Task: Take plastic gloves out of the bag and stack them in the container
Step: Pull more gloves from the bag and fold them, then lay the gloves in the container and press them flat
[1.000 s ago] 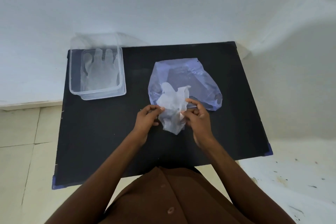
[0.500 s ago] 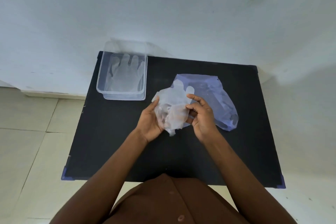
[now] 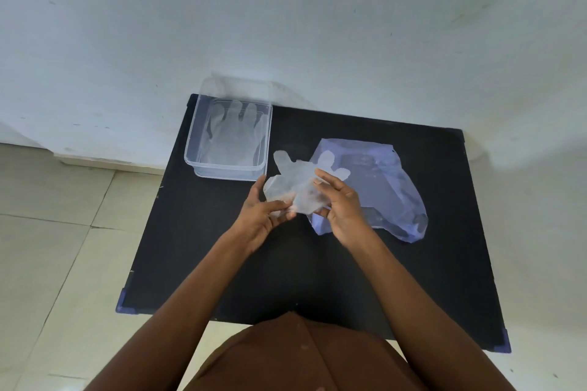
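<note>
A translucent plastic glove is held above the black table between both hands, its fingers pointing away from me. My left hand pinches its lower left edge. My right hand grips its right side. The bluish plastic bag lies flat on the table just right of the hands, partly behind the glove. A clear rectangular container stands at the table's far left corner, with a glove lying flat inside it.
The black table has blue corner caps and stands against a white wall. Tiled floor lies to the left and in front. My brown shirt fills the bottom of the view.
Both hands have carried the glove out of the bag and leftward, toward the container, and spread it flatter. The camera view has shifted, so the table sits further right.
</note>
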